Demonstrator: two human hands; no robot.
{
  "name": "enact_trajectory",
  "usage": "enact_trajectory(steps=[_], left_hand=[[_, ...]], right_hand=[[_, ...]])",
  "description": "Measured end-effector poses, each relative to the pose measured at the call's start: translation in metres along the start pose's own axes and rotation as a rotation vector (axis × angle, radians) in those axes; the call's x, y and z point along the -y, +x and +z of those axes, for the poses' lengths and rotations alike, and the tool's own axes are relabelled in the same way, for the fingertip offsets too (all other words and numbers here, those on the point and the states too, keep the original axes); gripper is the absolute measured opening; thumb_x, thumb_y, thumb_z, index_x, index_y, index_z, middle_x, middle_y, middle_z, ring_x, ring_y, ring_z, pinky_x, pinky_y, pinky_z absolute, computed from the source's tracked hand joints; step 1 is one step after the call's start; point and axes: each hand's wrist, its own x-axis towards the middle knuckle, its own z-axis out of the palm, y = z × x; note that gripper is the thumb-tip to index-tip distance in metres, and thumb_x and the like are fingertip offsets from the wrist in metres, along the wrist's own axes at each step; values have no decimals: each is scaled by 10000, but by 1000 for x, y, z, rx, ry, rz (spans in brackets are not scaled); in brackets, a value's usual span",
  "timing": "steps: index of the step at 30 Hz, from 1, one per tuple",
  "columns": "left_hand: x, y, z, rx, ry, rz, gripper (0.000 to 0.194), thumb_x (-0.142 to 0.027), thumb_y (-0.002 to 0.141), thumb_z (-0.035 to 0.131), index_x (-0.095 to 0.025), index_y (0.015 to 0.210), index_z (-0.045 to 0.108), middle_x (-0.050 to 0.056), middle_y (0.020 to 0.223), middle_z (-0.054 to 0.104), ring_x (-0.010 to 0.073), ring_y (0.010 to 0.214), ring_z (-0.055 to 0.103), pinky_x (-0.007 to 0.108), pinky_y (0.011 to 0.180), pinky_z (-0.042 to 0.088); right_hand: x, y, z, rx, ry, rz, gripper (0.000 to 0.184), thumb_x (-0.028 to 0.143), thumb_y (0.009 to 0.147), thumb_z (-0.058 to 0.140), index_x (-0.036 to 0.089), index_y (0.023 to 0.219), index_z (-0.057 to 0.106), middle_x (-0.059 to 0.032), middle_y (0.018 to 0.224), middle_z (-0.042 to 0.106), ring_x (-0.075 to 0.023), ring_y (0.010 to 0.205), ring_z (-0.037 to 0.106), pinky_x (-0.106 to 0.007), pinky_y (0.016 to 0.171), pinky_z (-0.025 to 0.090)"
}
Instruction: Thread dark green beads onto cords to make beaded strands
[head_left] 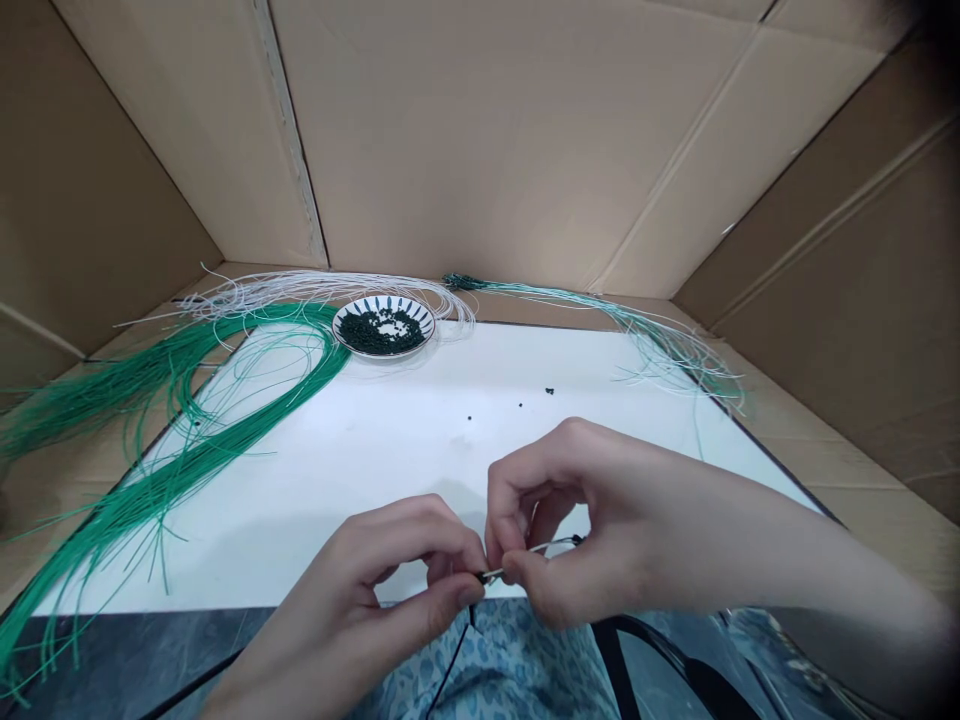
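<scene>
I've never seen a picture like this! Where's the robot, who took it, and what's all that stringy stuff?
There's no robot here, just a person's own two bare hands. The one picture comes from a camera worn on their head, looking forward and down.

They have a white board in front of them, with cardboard walls around it. The striped dish holds lots of tiny dark pieces, and a few loose specks lie nearer the hands. The stringy stuff is green strands and white strands, plus a thin bundle at the back.

The left hand pinches a little dark bit. The right hand pinches a pale strand beside it.
</scene>
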Motion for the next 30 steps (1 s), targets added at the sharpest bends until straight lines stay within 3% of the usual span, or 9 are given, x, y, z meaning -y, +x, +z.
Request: enact_trajectory(steps=[9,14,18,23,30], left_hand=[[-1,-5,0,1,-4,-21,172,-331,975,678,-266,828,740,-8,830,680,162,779,593,207,713,462],[0,-5,0,1,-46,-36,120,-259,958,703,-278,845,737,-20,860,682,159,812,587,208,744,449],[-1,-3,0,2,-65,-21,180,-296,950,714,-250,775,712,-13,798,661,163,767,574,222,711,444],[-2,-2,1,-1,-74,-31,176,-358,943,720,-247,810,750,13,852,720,189,824,611,239,760,470],[-5,-1,3,-36,-150,-40,203,-357,921,742,-218,772,741,15,800,667,188,779,575,255,738,460]], right_hand=[[6,6,-10,101,54,62,102,147,735,724,205,677,663,28,692,675,-143,649,567,-254,670,526],[7,7,-10,88,44,62,89,206,743,747,209,703,667,20,708,694,-147,647,582,-243,619,492],[10,6,-8,75,43,74,115,244,747,768,213,710,664,29,692,672,-141,637,565,-229,576,453],[14,6,-8,69,5,75,155,228,747,798,216,682,657,60,646,618,-111,582,518,-192,486,371],[19,5,-10,87,-29,59,118,192,709,766,213,700,650,83,634,598,-100,593,501,-193,502,378]])
